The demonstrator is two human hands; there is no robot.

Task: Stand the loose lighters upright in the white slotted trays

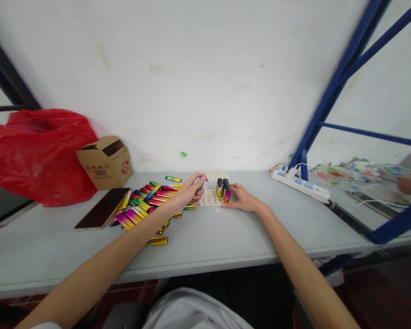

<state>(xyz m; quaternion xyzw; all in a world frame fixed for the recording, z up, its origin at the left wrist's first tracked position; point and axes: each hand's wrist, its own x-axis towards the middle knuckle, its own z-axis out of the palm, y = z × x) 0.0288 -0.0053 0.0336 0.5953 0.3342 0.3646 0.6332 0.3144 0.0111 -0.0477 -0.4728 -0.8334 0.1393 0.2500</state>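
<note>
Several black-topped tubes [219, 190] stand upright by the open right hand [240, 199]; the left hand [189, 192] grips a dark piece [201, 183] aslant.

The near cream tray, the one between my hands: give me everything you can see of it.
The near cream tray lies flat on the grey table; it looks like moulded plastic, with rows of round recesses. Its left part is unfilled; shiny, black-topped pieces stand upright at its right. The right hand is at that end, the left hand by the other; whether either touches it is unclear.
</note>
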